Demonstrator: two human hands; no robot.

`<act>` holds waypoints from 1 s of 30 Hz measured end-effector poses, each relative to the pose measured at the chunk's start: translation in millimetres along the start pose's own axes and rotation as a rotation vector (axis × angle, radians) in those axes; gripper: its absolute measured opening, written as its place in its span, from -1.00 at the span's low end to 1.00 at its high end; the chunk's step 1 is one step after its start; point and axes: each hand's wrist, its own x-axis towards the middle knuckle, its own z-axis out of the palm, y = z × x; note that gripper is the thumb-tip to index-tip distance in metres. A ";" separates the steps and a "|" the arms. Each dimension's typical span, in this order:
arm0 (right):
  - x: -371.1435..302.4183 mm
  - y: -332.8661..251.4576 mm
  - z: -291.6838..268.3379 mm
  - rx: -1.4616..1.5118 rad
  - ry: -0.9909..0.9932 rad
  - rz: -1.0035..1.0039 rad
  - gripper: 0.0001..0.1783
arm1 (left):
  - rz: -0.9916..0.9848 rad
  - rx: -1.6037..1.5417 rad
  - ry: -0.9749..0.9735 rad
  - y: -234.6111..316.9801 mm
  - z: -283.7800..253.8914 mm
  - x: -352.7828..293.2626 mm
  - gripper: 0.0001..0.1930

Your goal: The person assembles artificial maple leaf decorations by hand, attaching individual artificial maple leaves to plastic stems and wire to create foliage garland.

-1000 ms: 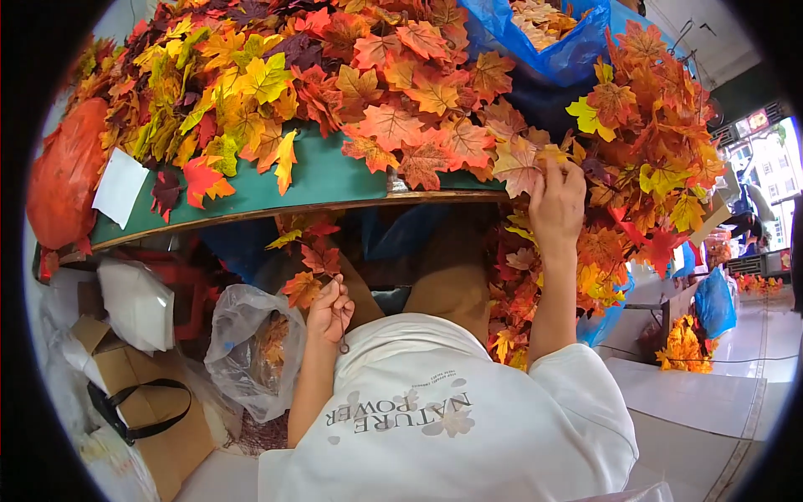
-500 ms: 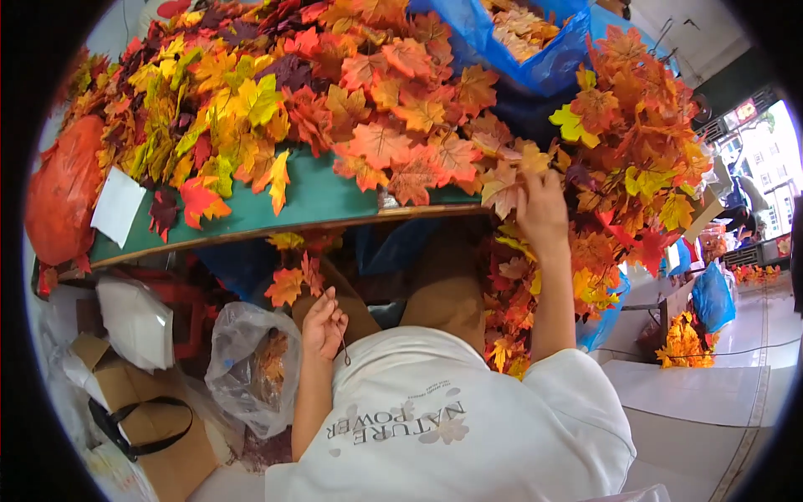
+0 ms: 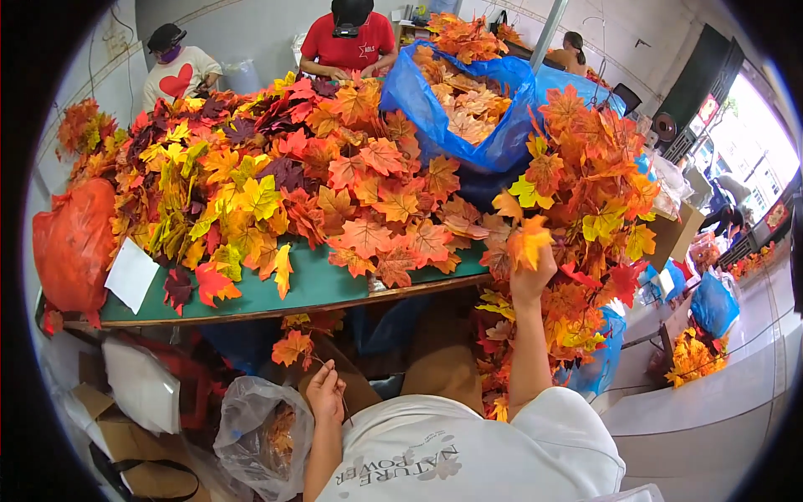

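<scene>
My left hand [image 3: 325, 393] is closed in a pinch over my lap, gripping the thin stem of an artificial maple leaf sprig [image 3: 293, 347]. The sprig's orange leaves lie beyond my fingers, and the stem's thin tail sticks out behind. At the table's right end, my right hand [image 3: 534, 283] is closed on an orange-yellow artificial maple leaf [image 3: 529, 240], which covers my fingertips. Close beside that hand hangs a dense bunch of orange, red and yellow leaves [image 3: 577, 205]. A heap of loose leaves [image 3: 251, 201] covers much of the green table [image 3: 326, 289].
A blue plastic bag [image 3: 523, 125] full of leaves stands behind the heap. An orange-red bag [image 3: 77, 247] and a white card [image 3: 131, 276] are at the table's left. Below are a clear bag [image 3: 242, 448] and a carton [image 3: 150, 460]. Two people work across the table; another is farther back.
The view has tilted up, bringing people across the table into sight. My right hand has lifted a leaf from the pile by the table edge. My left hand still grips its stem.
</scene>
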 end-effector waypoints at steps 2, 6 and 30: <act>-7.9 -19.7 12.9 0.280 0.022 0.009 -0.86 | 0.092 0.047 0.048 2.8 4.2 -5.6 -0.70; -66.9 -50.0 56.5 1.017 -0.079 0.668 -0.76 | 0.271 -0.038 0.055 17.4 30.6 -25.8 -0.68; -188.3 -171.0 84.3 1.383 -0.806 1.833 -0.79 | 0.297 -0.143 -0.143 49.9 75.5 -44.0 -0.67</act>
